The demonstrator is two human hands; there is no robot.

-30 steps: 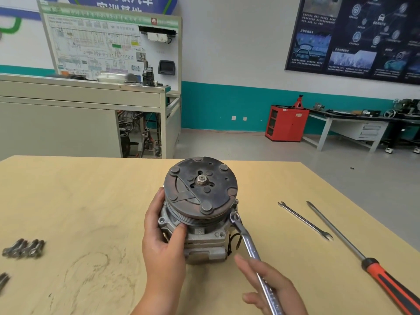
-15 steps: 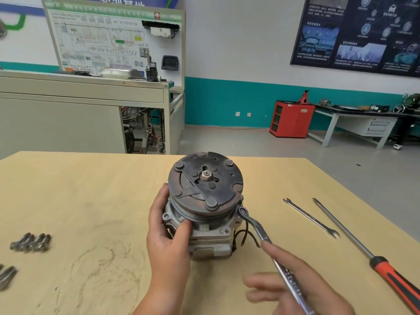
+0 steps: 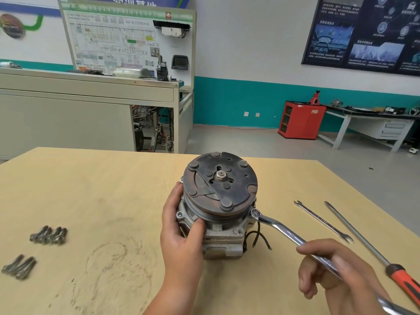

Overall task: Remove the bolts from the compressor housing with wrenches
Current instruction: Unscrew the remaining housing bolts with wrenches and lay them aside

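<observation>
The table (image 3: 91, 189) carries the compressor housing (image 3: 225, 243) near its centre, upright, with the clutch plate (image 3: 220, 185) on top. The left hand (image 3: 181, 237) grips the housing's left flank, thumb pressed on the front below the pulley grooves. The right hand (image 3: 336, 269) has its fingers curled round the shank of the ring wrench (image 3: 281, 230). The wrench's ring end sits at the housing's right flange. The screwdriver (image 3: 363, 242) and the open-end wrench (image 3: 322, 221) lie just beside each other on the right, clear of the housing. Loose bolts (image 3: 48, 235) lie in two clusters at far left.

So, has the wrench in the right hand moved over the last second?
Yes. The wrench handle swung rightward, toward the spare wrench on the table; its ring end stays at the compressor.
</observation>
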